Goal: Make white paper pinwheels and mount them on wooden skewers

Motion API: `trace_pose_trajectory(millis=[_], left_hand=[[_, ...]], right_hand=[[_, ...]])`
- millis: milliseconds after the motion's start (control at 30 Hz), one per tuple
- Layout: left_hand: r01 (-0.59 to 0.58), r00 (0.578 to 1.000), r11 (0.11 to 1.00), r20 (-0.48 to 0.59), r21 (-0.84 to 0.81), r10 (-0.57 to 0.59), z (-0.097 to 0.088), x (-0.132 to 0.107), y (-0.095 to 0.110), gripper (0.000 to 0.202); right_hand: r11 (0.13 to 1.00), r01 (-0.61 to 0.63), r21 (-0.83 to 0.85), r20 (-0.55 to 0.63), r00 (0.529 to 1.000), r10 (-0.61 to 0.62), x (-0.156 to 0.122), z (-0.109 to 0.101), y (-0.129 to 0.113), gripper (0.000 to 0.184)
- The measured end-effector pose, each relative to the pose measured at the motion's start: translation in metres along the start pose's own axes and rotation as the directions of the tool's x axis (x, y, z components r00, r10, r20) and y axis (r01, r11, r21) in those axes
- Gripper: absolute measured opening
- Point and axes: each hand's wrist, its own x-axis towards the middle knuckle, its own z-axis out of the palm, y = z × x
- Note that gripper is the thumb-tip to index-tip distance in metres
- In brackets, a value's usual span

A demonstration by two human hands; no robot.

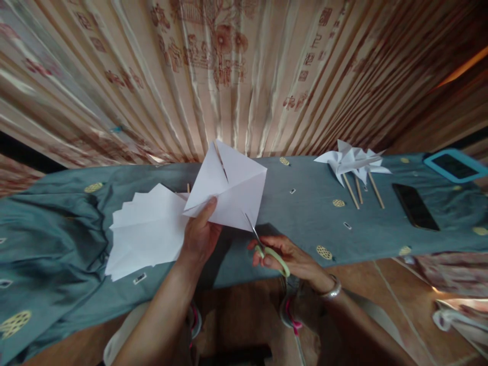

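Observation:
My left hand (202, 231) pinches a square sheet of white paper (240, 175) near its left corner, thumb on top. Crossing fold lines mark the sheet, and a slit runs inward from its top corner. My right hand (280, 254) is closed round the light green handles of a pair of scissors (274, 256). Their blades are at the sheet's lower edge, near the bottom corner, pointing up and left. A fanned stack of white paper sheets (152, 229) lies just left of my left hand.
White paper pinwheels (354, 160) on wooden sticks lie at the right. Beyond them are a black phone (415, 206) and a blue-framed tablet (455, 165). Everything rests on a grey-green cloth (305, 213). A patterned curtain (236, 76) hangs behind.

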Motion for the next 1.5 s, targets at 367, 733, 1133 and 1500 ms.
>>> trace_pose_trajectory(millis=[367, 733, 1133, 1500], left_hand=[[-0.028, 0.999, 0.994, 0.038, 0.109, 0.023, 0.0003, -0.0047, -0.0035, 0.054], [-0.044, 0.999, 0.996, 0.013, 0.082, 0.043, -0.002, -0.0016, -0.0054, 0.058], [-0.039, 0.999, 0.997, 0.013, 0.072, 0.038, -0.0015, 0.0003, -0.0048, 0.054], [-0.043, 0.999, 0.997, 0.007, 0.064, 0.043, -0.0004, -0.0012, -0.0055, 0.051]], right_hand=[[0.996, 0.053, -0.075, -0.01, 0.999, -0.054, 0.0021, 0.0005, -0.002, 0.048], [0.997, 0.049, -0.062, -0.002, 0.999, -0.049, 0.0033, 0.0003, 0.0007, 0.051], [0.992, 0.084, -0.094, -0.008, 0.996, -0.085, 0.0034, -0.0016, 0.0005, 0.049], [0.995, 0.062, -0.072, 0.002, 0.998, -0.062, 0.0036, -0.0007, 0.0018, 0.044]])
